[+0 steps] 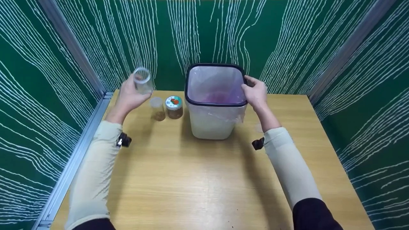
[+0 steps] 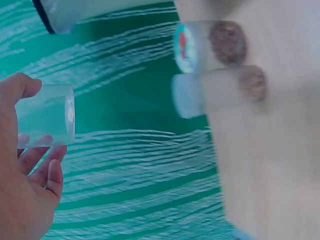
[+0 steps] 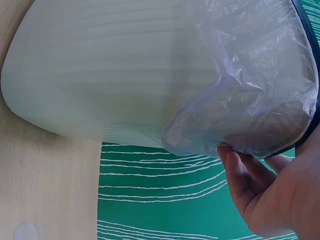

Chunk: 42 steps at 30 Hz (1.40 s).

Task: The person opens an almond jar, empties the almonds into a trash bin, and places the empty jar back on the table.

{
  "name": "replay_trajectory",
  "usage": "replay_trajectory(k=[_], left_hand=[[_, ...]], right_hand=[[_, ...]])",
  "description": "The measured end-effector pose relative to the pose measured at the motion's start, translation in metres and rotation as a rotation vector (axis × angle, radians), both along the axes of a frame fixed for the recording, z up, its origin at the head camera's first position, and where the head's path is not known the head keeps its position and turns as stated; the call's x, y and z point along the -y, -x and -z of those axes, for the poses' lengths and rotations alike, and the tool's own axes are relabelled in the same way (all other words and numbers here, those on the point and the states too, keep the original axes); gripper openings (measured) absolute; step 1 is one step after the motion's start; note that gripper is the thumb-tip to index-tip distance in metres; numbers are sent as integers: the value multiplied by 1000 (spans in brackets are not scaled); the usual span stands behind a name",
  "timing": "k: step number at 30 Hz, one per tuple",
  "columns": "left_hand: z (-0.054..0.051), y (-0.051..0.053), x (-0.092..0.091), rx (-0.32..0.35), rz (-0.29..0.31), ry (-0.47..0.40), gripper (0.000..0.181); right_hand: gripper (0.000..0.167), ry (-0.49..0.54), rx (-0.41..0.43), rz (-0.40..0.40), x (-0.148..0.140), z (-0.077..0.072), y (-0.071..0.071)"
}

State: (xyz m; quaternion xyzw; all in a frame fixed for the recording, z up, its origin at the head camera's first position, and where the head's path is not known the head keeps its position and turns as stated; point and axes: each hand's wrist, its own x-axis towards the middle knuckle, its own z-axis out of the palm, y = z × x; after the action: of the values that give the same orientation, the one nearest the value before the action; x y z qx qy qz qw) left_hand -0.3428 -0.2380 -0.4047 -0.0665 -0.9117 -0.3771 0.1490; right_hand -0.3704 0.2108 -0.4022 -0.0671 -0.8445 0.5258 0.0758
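My left hand [image 1: 129, 94] holds a clear plastic jar [image 1: 143, 84] above the table's back left, thumb on one side and fingers on the other. Seen from the left wrist, the jar [image 2: 47, 115] looks see-through with nothing visible in it. A pale trash bin [image 1: 211, 124] with a dark rim stands at the back middle, lined with a thin purplish plastic bag [image 1: 220, 83]. At the bin's right edge my right hand [image 1: 256, 92] grips the rim. In the right wrist view, the bag's edge [image 3: 235, 100] hangs over the bin's outside by the fingers.
Left of the bin stand a jar with a colourful lid [image 1: 174, 107] and a narrower clear jar [image 1: 157, 110], both with brown contents low down. A small clear disc [image 3: 29, 231] lies on the wooden table right of the bin. Green, white-streaked panels [image 1: 281, 38] enclose the table.
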Motion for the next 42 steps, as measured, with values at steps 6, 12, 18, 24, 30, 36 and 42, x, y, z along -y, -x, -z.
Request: replay_trajectory(k=[6, 12, 18, 24, 30, 36, 42], left_hand=[[44, -11, 27, 62, 3, -123, 73], [85, -26, 48, 117, -33, -147, 77], [118, -39, 61, 178, -49, -150, 86], [135, -41, 66, 188, -35, -144, 79], [150, -39, 62, 201, -38, -195, 76], [164, -41, 60, 239, -34, -225, 73], [172, -46, 64, 271, -54, -258, 69]], right_hand=[[44, -30, -8, -39, -5, -2, -4], [55, 67, -9, -110, -11, 2, -17], [59, 196, 11, -112, -24, 16, -27], [58, 185, 21, -81, -44, 28, -32], [67, 155, 104, -126, -61, 46, -39], [67, 139, 200, -210, -68, 66, -49], [63, 100, 280, -302, -68, 79, -57]])
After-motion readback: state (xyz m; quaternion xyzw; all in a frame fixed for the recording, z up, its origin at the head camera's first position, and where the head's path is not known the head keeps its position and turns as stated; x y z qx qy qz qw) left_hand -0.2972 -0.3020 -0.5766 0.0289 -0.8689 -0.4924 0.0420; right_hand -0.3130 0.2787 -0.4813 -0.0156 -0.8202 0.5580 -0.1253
